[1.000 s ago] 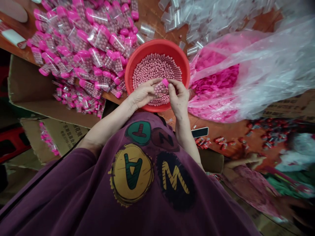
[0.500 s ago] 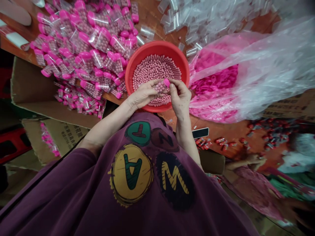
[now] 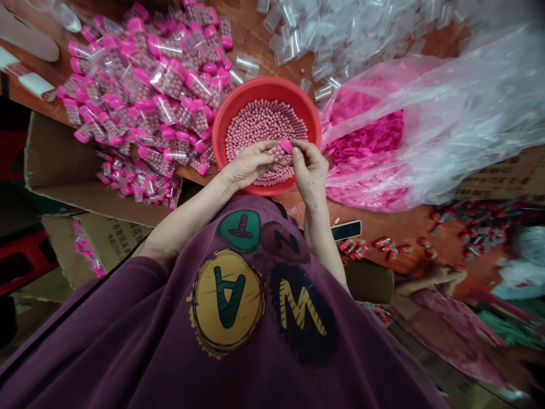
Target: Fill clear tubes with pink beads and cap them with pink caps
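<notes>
Both hands meet over the near rim of a red bowl (image 3: 221,122) full of small pink balls (image 3: 264,122). My left hand (image 3: 247,166) is closed round a small clear tube (image 3: 277,152) filled with pink balls. My right hand (image 3: 310,170) pinches the tube's pink cap (image 3: 286,146) at its right end. The tube lies roughly level between the two hands.
A heap of filled, pink-capped tubes (image 3: 157,96) covers the wooden table left of the bowl, some spilling into a cardboard box (image 3: 63,170). Empty clear tubes (image 3: 323,34) lie behind. A plastic bag of pink caps (image 3: 370,136) sits right. A phone (image 3: 346,229) and another person's hand (image 3: 443,276) are further right.
The hands and tube have barely moved; the fingers stay on the cap. The view has shifted slightly, so the table contents sit a little lower and left.
</notes>
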A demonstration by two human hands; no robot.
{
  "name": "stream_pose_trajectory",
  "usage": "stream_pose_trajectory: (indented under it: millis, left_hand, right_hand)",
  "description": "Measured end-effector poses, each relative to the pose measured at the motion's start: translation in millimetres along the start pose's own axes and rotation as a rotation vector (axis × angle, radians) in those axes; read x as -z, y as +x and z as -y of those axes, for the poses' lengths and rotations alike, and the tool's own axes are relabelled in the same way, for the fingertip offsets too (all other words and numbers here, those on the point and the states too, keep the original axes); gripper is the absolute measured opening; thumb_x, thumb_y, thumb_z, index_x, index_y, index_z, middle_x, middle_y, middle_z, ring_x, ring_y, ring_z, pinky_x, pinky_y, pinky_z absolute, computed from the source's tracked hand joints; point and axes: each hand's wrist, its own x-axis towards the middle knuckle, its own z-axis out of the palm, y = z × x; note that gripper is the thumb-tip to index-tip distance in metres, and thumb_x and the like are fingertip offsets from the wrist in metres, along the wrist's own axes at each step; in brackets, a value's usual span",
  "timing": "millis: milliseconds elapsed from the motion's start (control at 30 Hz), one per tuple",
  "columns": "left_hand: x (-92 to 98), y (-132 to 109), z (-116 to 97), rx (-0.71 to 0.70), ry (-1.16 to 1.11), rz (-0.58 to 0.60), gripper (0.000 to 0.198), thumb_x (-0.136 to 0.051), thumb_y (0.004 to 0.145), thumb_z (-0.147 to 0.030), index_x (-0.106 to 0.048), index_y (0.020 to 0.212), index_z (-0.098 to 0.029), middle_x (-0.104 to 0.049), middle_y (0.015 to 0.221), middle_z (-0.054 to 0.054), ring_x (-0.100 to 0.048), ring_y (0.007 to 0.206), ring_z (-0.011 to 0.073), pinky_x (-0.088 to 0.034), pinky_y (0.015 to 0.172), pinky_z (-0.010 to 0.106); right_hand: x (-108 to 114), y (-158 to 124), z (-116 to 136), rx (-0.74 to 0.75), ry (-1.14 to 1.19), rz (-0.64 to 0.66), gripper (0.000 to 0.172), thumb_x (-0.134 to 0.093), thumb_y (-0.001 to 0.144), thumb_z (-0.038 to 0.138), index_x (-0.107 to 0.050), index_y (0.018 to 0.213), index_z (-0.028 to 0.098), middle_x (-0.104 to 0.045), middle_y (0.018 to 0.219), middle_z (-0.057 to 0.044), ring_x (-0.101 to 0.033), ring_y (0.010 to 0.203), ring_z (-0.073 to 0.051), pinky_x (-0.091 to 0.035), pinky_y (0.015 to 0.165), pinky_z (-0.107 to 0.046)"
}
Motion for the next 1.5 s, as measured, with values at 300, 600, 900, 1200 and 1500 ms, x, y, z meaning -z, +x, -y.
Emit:
stream_pose_trajectory:
  millis: [300, 600, 900, 1200, 1500]
  left_hand:
    - [-11.1, 3.0, -1.4, -0.004, 0.01, -0.022, 0.044, -0.072, 0.077, 0.002, -0.071, 0.117, -0.015, -0.076, 0.099, 0.002, -0.078, 0.084, 0.0123, -0.058, 0.078, 0.024]
    - [-20.1, 2.2, -4.4, -0.002, 0.02, -0.019, 0.033, -0.076, 0.082, 0.0, -0.067, 0.108, -0.017, -0.07, 0.086, -0.003, -0.072, 0.07, 0.0087, -0.049, 0.064, 0.021]
    - [-18.0, 0.7, -8.3, 0.045, 0.018, 0.029, 0.018, -0.069, 0.093, -0.007, -0.071, 0.11, -0.014, -0.075, 0.088, 0.002, -0.075, 0.074, 0.01, -0.054, 0.067, 0.02]
    - [-17.5, 1.6, -5.6, 0.056, 0.025, 0.011, 0.018, -0.073, 0.092, -0.01, -0.072, 0.109, -0.015, -0.075, 0.085, 0.001, -0.074, 0.072, 0.0101, -0.056, 0.069, 0.021]
    - [-13.7, 0.3, -6.8, 0.018, 0.033, -0.011, 0.012, -0.073, 0.093, -0.012, -0.069, 0.103, -0.018, -0.074, 0.081, -0.001, -0.073, 0.069, 0.0094, -0.053, 0.064, 0.02]
  right_hand:
    - [9.5, 2.4, 4.7, -0.013, 0.009, -0.052, 0.043, -0.064, 0.106, 0.07, -0.081, 0.12, 0.032, -0.084, 0.119, -0.004, -0.078, 0.115, -0.027, -0.066, 0.111, -0.056]
    - [13.2, 0.0, 8.2, 0.009, -0.006, -0.055, 0.043, -0.06, 0.109, 0.066, -0.08, 0.124, 0.031, -0.083, 0.119, -0.005, -0.078, 0.115, -0.025, -0.065, 0.108, -0.052]
    - [13.2, -0.5, 6.1, 0.017, -0.007, -0.067, 0.043, -0.061, 0.108, 0.067, -0.08, 0.121, 0.03, -0.084, 0.115, -0.005, -0.078, 0.111, -0.024, -0.065, 0.106, -0.051]
    - [12.3, -3.9, 9.4, 0.014, -0.011, -0.067, 0.043, -0.061, 0.108, 0.067, -0.081, 0.12, 0.03, -0.084, 0.116, -0.005, -0.079, 0.112, -0.025, -0.065, 0.107, -0.051]
    - [8.0, -5.0, 13.4, 0.021, -0.028, -0.048, 0.04, -0.06, 0.11, 0.062, -0.08, 0.121, 0.029, -0.084, 0.116, -0.005, -0.079, 0.112, -0.024, -0.065, 0.106, -0.05]
